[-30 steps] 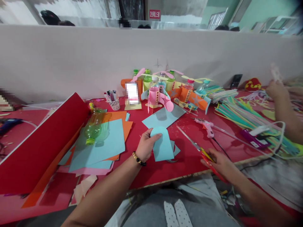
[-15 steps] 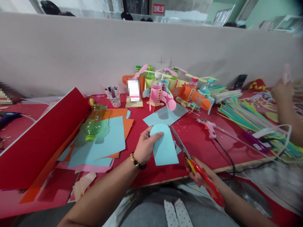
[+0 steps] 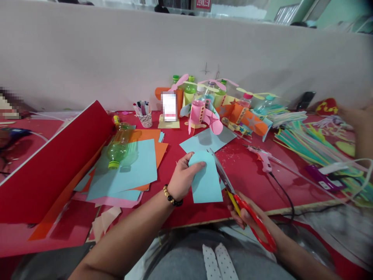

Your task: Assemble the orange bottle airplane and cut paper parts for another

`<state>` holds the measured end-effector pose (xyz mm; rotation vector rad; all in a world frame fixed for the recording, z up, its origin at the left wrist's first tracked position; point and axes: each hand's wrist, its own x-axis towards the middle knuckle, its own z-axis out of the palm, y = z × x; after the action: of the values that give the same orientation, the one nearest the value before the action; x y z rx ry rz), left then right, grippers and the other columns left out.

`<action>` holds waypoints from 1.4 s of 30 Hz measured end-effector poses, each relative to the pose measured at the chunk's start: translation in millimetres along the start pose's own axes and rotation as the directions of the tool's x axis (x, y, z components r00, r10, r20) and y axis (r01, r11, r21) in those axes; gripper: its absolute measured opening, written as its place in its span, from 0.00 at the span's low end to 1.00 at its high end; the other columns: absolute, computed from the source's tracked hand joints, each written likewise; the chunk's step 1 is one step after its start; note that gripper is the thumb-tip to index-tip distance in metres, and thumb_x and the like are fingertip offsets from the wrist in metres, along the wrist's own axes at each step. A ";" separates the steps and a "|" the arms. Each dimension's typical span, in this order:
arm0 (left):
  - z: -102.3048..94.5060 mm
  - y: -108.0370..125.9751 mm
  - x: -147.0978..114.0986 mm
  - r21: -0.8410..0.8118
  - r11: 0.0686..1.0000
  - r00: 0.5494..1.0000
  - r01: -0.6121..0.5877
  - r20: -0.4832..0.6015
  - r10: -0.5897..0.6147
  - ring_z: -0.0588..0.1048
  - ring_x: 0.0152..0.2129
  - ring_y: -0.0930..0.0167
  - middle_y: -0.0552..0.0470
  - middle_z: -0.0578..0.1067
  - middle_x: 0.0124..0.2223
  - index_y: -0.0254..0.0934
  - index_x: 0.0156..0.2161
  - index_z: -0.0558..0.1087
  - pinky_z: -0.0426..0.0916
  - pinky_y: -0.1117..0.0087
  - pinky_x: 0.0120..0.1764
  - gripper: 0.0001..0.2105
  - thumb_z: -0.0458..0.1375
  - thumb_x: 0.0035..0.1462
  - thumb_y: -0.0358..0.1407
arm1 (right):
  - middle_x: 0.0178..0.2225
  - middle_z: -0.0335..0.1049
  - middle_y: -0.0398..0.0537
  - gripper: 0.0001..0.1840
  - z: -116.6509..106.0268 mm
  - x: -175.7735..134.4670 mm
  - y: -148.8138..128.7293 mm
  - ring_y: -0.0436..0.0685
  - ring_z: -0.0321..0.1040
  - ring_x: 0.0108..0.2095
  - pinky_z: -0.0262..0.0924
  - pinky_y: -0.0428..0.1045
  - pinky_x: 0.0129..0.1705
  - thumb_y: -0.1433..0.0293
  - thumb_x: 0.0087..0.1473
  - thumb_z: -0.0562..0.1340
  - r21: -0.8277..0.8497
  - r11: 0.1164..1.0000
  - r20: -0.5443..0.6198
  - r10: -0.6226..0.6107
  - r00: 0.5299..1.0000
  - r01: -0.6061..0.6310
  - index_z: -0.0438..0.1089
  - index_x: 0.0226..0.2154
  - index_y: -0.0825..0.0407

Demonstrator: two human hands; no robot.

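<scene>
Working at a red tabletop (image 3: pixel 250 177) before a pale grey partition (image 3: pixel 87 58). Pinching a light blue paper piece (image 3: pixel 206 186), round at the top and straight at the bottom, in the left hand (image 3: pixel 183 179), with the thumb (image 3: pixel 199 166) laid across its upper face, over the tabletop's near half. Gripping red-and-yellow-handled scissors (image 3: pixel 241 203) in the closed right hand (image 3: pixel 259 212), and pointing the blades (image 3: pixel 222 174) up and leftward along the paper piece's right edge, touching or just beside it (indistinct). Showing, at left, blue and orange sheets (image 3: pixel 141 157) beneath a lying green bottle (image 3: pixel 119 144); at the rear, upright bottles (image 3: pixel 197 112) bearing paper propellers (image 3: pixel 182 80); at right, a pink glue gun (image 3: pixel 264 159) and a bundle of pastel strips (image 3: pixel 303 144).
</scene>
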<state>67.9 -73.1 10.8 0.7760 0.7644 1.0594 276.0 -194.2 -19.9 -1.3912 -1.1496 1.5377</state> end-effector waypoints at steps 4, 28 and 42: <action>0.2 -1.0 0.1 -0.002 1.000 1.000 0.001 0.018 -0.001 0.71 0.20 0.75 0.57 0.73 0.26 0.37 0.33 0.71 0.68 0.73 0.27 0.13 0.68 0.44 0.37 | 0.29 0.62 0.44 0.32 2.0 -1.0 -5.6 0.47 0.51 0.20 0.51 0.47 0.23 0.41 0.43 0.62 0.066 0.997 0.017 0.031 0.999 -0.032 0.65 0.45 0.42; -1.6 -5.7 2.0 -0.029 1.000 0.997 0.011 0.081 -0.008 0.72 0.21 0.75 0.56 0.73 0.26 0.36 0.33 0.70 0.69 0.74 0.27 0.11 0.67 0.47 0.35 | 0.18 0.51 0.35 0.31 2.4 -1.3 -10.4 0.45 0.45 0.17 0.45 0.45 0.20 0.39 0.52 0.52 -0.079 0.993 0.144 -0.072 0.987 0.084 0.61 0.35 0.52; -3.2 -3.2 2.3 -0.019 0.998 0.988 0.052 0.148 -0.049 0.73 0.23 0.74 0.55 0.74 0.29 0.35 0.34 0.70 0.70 0.73 0.29 0.11 0.67 0.47 0.35 | 0.15 0.50 0.35 0.34 -4.7 -5.5 -13.6 0.45 0.42 0.14 0.42 0.45 0.18 0.36 0.48 0.50 -0.087 0.996 0.151 -0.023 0.988 0.036 0.59 0.31 0.50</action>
<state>67.3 -71.3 6.1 0.8023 0.6417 0.9528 280.9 -194.5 -5.2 -1.3287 -1.3392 1.6088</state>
